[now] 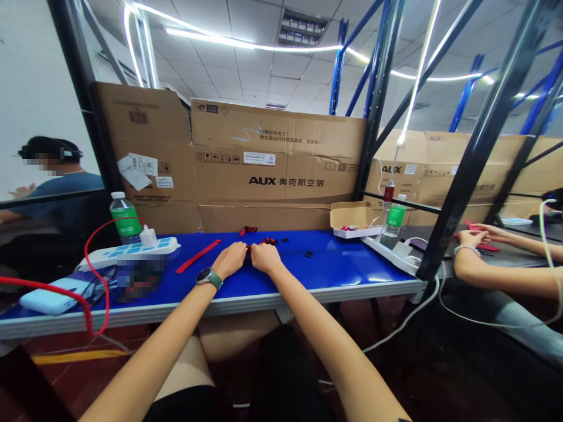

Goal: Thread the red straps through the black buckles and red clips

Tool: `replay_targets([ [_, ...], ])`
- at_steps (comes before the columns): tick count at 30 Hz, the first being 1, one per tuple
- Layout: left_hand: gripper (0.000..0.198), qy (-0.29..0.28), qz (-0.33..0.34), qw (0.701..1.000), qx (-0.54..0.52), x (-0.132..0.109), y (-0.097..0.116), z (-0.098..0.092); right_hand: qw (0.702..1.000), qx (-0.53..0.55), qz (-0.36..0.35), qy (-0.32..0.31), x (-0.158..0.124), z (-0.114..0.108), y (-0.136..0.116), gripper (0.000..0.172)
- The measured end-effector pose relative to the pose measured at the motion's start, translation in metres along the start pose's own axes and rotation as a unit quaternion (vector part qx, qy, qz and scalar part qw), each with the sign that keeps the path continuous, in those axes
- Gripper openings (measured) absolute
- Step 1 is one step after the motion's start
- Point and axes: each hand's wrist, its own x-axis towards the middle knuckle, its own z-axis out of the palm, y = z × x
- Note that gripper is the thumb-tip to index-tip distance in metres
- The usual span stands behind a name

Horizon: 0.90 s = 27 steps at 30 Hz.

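Note:
My left hand (233, 259), with a watch on its wrist, is closed at the middle of the blue table. Right beside it my right hand (265, 258) is closed too, knuckles up. A small bit of red and black strap (248, 251) shows between the two fists; the fingers hide most of it. Just behind the right hand lies a red strap piece with black parts (270, 241). Farther back is another red and black strap piece (248, 230). A flat red strap (197, 256) lies left of my hands. Small black buckles (309, 254) lie to the right.
On the left are a green-labelled bottle (125, 218), a power strip (132, 253), a light blue power bank (55, 297) and a red cable (90, 258). An open carton (352, 220) and another power strip (391, 257) are right. Co-workers sit on both sides.

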Motion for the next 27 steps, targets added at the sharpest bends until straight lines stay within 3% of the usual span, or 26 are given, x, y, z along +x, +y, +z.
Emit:
replay_targets([
  [6, 0.03, 0.012, -0.033, 0.999, -0.042, 0.0, 0.002, -0.007, 1.0, 0.024, 0.016, 0.005, 0.002, 0.007, 0.001, 0.032],
  [12, 0.022, 0.07, -0.059, 0.985, -0.149, 0.002, -0.006, -0.012, 0.993, 0.106, 0.022, 0.05, 0.009, 0.009, 0.008, 0.029],
  [16, 0.021, 0.058, -0.09, 0.975, -0.193, 0.001, -0.008, -0.015, 0.982, 0.166, 0.009, 0.087, 0.01, 0.005, 0.011, 0.026],
  [20, 0.025, 0.036, -0.12, 0.974, -0.19, 0.0, -0.002, -0.023, 0.988, 0.136, 0.009, 0.072, 0.008, 0.001, 0.008, 0.027],
  [27, 0.028, 0.065, -0.148, 0.975, -0.153, -0.002, 0.006, -0.036, 0.991, 0.115, -0.022, 0.065, 0.005, -0.003, 0.004, 0.026],
])
